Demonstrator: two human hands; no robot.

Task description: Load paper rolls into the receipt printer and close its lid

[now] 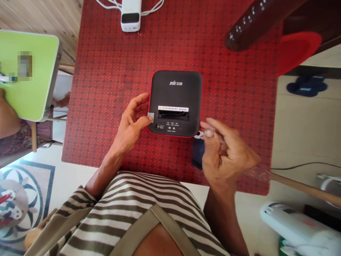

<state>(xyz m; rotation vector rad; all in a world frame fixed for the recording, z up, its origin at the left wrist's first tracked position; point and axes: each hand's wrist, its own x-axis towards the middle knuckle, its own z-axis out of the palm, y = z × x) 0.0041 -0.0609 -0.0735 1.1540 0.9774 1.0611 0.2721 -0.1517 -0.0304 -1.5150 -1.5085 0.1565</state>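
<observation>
A black thermal printer (174, 89) with a red rim lies on a red patterned tablecloth (112, 71), its slot and yellow-and-white warning label facing me. My left hand (130, 122) is at the printer's left side, pinching a small grey square (150, 115) against its front corner. My right hand (223, 151) hovers at the printer's lower right corner with its fingertips drawn together, and nothing shows between them. Under that hand lies a dark phone (197, 153), partly hidden.
A white power bank (130, 16) with white cables lies at the far end of the cloth. A dark curved object (255, 25) and a red disc (298, 49) stand at the upper right. A green table (26, 85) is on the left, and a white appliance (295, 227) is at the lower right.
</observation>
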